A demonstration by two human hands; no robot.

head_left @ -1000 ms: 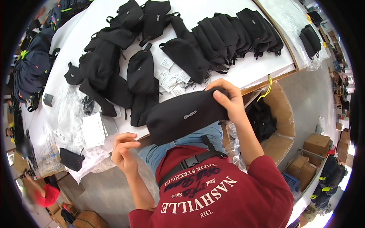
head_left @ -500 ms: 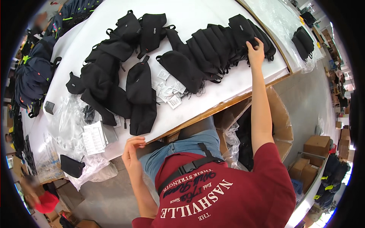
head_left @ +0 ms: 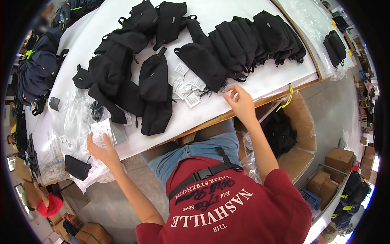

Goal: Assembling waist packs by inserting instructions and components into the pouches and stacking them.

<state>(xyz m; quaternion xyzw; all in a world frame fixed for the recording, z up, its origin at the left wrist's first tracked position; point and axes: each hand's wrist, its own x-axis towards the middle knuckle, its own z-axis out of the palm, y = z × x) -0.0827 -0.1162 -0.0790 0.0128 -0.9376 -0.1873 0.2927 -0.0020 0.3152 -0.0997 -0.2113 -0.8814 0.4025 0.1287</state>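
My left hand (head_left: 101, 149) lies at the lower edge of the white printed sheets (head_left: 100, 132), fingers spread; whether it touches them I cannot tell. My right hand (head_left: 241, 103) hovers over the table's front edge, thumb and forefinger curved with a gap between them. Its fingertips are close to thin black strings (head_left: 222, 88) beside a pile of white tags (head_left: 187, 87). Above the tags lies a black pouch (head_left: 203, 65) at the end of a row of overlapping black pouches (head_left: 243, 42). More black pouches (head_left: 156, 77) are heaped on the left.
Clear plastic bags (head_left: 73, 126) and a small black pouch (head_left: 77, 166) lie at the table's left. Below the front edge stands an open carton (head_left: 304, 134) with black items inside; a yellow-green strap (head_left: 287, 99) hangs above it. Navy bags (head_left: 38, 77) are piled far left.
My right hand has left the far-right pouch and come back toward the strings and tags. My left hand has moved left from the table edge to the printed sheets.
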